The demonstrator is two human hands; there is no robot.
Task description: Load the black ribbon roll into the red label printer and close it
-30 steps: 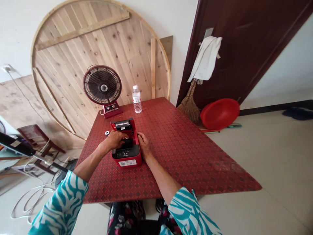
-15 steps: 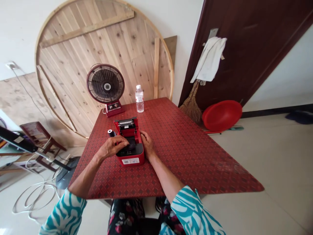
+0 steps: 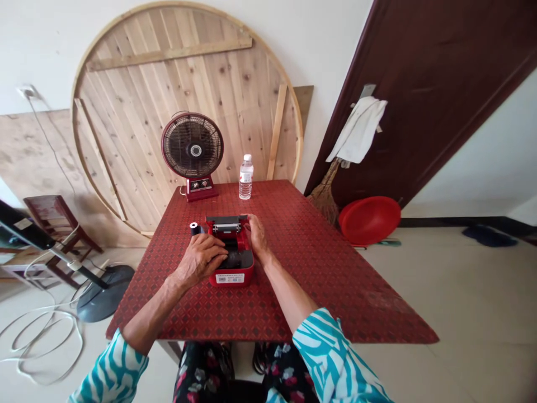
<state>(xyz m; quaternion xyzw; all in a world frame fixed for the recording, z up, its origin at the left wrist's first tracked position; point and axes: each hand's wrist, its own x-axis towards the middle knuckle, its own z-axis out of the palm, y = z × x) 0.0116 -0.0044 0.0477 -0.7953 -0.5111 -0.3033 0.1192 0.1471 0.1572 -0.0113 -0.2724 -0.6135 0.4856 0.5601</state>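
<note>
A small red and black receipt printer (image 3: 232,277) sits on the table with its lid (image 3: 227,224) raised. My left hand (image 3: 202,257) bends over the printer's left side, its fingers together and their tips at the open compartment. What lies under those fingertips is hidden. Around the right edge of the raised lid, my right hand (image 3: 259,239) is closed, thumb on the near side. A small dark roll with a white end (image 3: 193,228) stands just behind my left hand, left of the printer.
The table (image 3: 327,291) has a red patterned cover. At its back stand a fan (image 3: 194,150) and a water bottle (image 3: 245,178). A big round wooden board (image 3: 235,101) leans on the wall. A red basin (image 3: 371,219) and a broom (image 3: 325,193) are beside the door.
My right hand has moved from the printer's right side up to the lid's edge, and the lid is tilted further forward. My left hand stays over the compartment. The view has shifted.
</note>
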